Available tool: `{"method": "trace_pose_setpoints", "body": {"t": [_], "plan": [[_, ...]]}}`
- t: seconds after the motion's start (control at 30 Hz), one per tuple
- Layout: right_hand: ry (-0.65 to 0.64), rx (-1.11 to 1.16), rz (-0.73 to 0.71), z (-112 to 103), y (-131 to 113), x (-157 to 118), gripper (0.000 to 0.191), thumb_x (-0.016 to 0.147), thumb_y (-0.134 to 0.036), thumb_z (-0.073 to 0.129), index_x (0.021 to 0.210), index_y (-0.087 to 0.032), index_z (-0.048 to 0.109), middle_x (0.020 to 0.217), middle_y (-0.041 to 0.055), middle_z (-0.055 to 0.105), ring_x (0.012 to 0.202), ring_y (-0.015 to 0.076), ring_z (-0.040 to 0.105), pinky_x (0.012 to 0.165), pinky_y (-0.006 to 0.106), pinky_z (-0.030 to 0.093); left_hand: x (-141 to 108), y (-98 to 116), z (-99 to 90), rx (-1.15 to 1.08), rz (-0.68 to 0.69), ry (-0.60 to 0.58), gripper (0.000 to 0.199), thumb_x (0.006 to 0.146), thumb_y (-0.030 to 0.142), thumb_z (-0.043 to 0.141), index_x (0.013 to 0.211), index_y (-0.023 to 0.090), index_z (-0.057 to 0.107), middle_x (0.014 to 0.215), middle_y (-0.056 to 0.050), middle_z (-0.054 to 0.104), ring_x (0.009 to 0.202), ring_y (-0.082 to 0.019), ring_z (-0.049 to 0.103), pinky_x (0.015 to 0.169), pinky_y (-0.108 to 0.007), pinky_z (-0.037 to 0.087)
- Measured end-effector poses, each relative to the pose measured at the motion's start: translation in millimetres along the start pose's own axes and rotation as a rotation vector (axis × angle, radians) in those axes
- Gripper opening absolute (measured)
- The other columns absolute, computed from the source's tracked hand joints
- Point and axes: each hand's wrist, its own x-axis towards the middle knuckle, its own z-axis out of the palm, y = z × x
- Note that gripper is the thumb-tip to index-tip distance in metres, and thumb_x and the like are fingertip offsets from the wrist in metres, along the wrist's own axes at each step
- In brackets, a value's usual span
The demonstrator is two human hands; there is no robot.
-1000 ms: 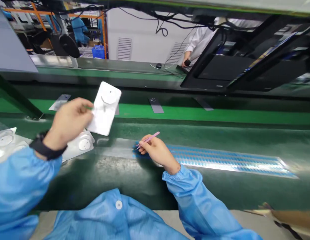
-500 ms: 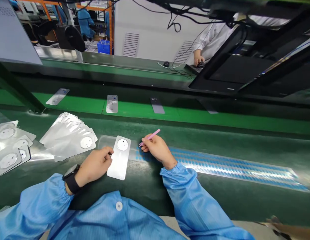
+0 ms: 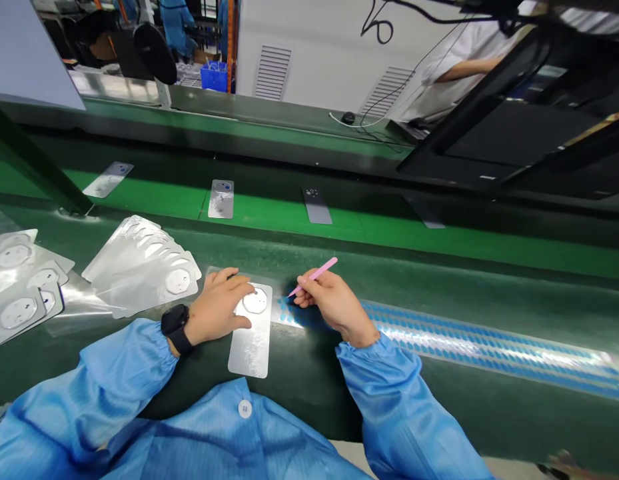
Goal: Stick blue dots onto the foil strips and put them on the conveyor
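A silvery phone-shaped plate [image 3: 252, 343] with a round white camera area lies on the green bench in front of me. My left hand [image 3: 222, 305] rests at its upper left edge, fingers apart, fingertips near the round area. My right hand [image 3: 334, 301] grips pink tweezers [image 3: 323, 269], their tips low over the left end of a clear strip with rows of blue dots [image 3: 464, 341]. Whether the tips hold a dot is too small to tell. That strip runs off to the right beneath my right wrist.
Fanned plates [image 3: 139, 267] lie left of my left hand, with more plates [image 3: 19, 280] at the far left. Several plates, one here [image 3: 221, 200], sit on the bright green belt [image 3: 269, 213] behind. Black monitors [image 3: 529, 133] and a person's arm [image 3: 472, 69] are at the upper right.
My left hand has opened and moved up onto the plate's upper left edge. The tweezers are at a slightly different slant over the strip's left end. The camera view has shifted a little.
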Motion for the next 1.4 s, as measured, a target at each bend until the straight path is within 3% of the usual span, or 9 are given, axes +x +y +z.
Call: {"method": "trace_pose_setpoints", "body": {"t": [0.17, 0.33, 0.57, 1.1, 1.4], "plan": [[-0.056, -0.027, -0.024, 18.9, -7.6, -9.9, 0.037, 0.070, -0.052, 0.069, 0.067, -0.018, 0.056, 0.052, 0.0016, 0.064, 0.046, 0.0134, 0.060, 0.045, 0.024, 0.050, -2.7, 1.3, 1.5, -0.013, 0.014, 0.001, 0.052, 0.067, 0.033, 0.079, 0.114, 0.026, 0.058, 0.134, -0.006, 0.055, 0.130, -0.033, 0.035, 0.103, -0.053, 0.029], [-0.013, -0.052, 0.015, 35.9, 2.4, -3.5, 0.033, 0.073, -0.049, 0.067, 0.065, -0.018, 0.056, 0.049, 0.0013, 0.063, 0.044, 0.0133, 0.060, 0.044, 0.023, 0.050, -3.4, 2.4, 3.5, -0.001, 0.049, 0.013, 0.052, 0.068, 0.036, 0.077, 0.116, 0.027, 0.058, 0.131, -0.006, 0.056, 0.128, -0.033, 0.037, 0.101, -0.052, 0.030], [-0.004, -0.061, 0.019, 36.7, 10.2, -0.7, 0.027, 0.078, -0.041, 0.063, 0.067, -0.017, 0.058, 0.052, 0.0026, 0.064, 0.045, 0.0130, 0.060, 0.045, 0.023, 0.051, -3.2, 3.3, 3.2, 0.013, 0.046, -0.007, 0.052, 0.068, 0.038, 0.078, 0.116, 0.027, 0.061, 0.131, -0.008, 0.055, 0.129, -0.034, 0.035, 0.101, -0.054, 0.029], [0.044, -0.143, 0.043, 41.3, 2.4, -2.2, 0.016, 0.082, -0.023, 0.059, 0.067, -0.018, 0.057, 0.055, 0.0017, 0.065, 0.047, 0.0133, 0.062, 0.046, 0.023, 0.051, -4.8, 5.9, -0.8, 0.044, 0.037, -0.034, 0.049, 0.072, 0.037, 0.074, 0.118, 0.027, 0.062, 0.132, -0.011, 0.052, 0.129, -0.037, 0.033, 0.098, -0.057, 0.030], [0.039, -0.182, 0.005, 42.9, 0.0, -4.6, 0.012, 0.082, -0.026, 0.059, 0.071, -0.020, 0.055, 0.059, 0.0019, 0.065, 0.051, 0.0159, 0.063, 0.050, 0.027, 0.052, -3.8, 16.4, -8.7, 0.153, 0.058, -0.112, 0.037, 0.077, 0.032, 0.068, 0.114, 0.035, 0.064, 0.131, -0.010, 0.049, 0.120, -0.036, 0.037, 0.087, -0.055, 0.033]]}}
